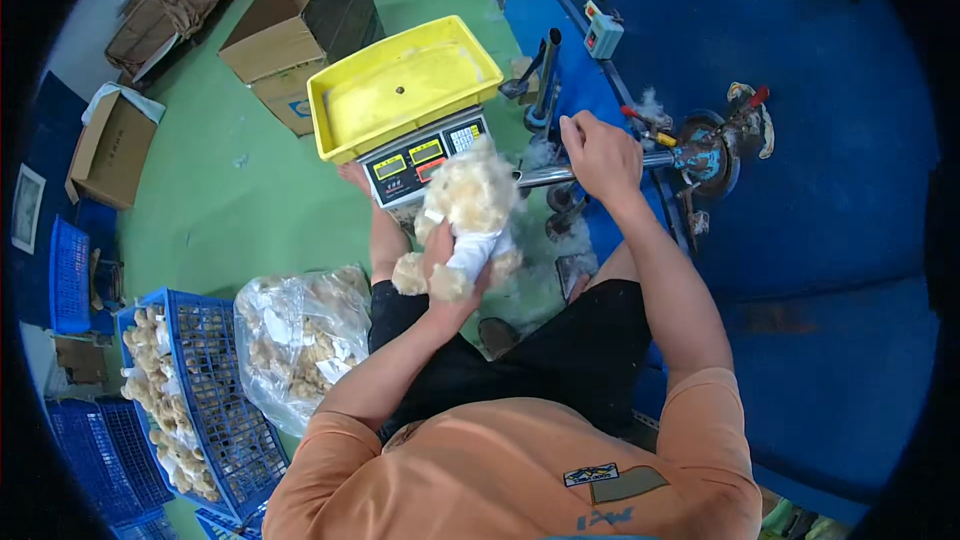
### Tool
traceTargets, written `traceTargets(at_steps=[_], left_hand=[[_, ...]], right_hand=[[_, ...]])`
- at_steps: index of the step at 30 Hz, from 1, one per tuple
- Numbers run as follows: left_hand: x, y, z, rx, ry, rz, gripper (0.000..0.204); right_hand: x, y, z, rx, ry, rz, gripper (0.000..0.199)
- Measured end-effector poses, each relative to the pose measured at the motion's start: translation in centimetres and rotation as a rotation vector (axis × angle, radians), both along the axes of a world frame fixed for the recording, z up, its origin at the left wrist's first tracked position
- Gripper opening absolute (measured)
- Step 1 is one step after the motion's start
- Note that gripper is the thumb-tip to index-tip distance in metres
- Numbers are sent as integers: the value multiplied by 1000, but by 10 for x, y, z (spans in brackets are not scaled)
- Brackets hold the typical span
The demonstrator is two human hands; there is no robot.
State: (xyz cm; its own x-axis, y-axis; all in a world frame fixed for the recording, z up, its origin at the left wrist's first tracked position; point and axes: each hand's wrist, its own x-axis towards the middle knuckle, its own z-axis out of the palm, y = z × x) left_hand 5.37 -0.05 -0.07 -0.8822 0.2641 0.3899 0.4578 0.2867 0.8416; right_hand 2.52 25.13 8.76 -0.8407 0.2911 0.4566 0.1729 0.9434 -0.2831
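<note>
My left hand is closed round a cream plush bear in a white top, gripping it low on the body. The bear's head is up against the near end of a shiny metal pipe. Whether the pipe enters the bear is hidden. My right hand is curled above the pipe, knuckles up; its inner side is hidden, so I cannot see what it holds. Just beyond the bear is a digital scale bearing a yellow tray.
The pipe joins a metal fitting on a blue machine. Loose white fluff lies below it. To my left stand a blue crate of plush pieces and a clear bag. A cardboard box stands beyond the scale.
</note>
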Motion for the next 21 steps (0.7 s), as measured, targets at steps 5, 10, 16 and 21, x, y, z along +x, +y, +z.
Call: traceTargets(at_steps=[5, 10, 16, 21], left_hand=[[-34, 60, 30, -218, 511, 168, 56], [-48, 66, 44, -329, 328, 15, 56], [-33, 40, 40, -214, 93, -101, 56], [-15, 42, 29, -219, 378, 96, 58]], right_hand=[[-3, 3, -4, 26, 7, -2, 34], [-5, 9, -9, 95, -22, -44, 37], [-4, -4, 4, 29, -51, -73, 35], [-2, -3, 3, -18, -56, -68, 36]])
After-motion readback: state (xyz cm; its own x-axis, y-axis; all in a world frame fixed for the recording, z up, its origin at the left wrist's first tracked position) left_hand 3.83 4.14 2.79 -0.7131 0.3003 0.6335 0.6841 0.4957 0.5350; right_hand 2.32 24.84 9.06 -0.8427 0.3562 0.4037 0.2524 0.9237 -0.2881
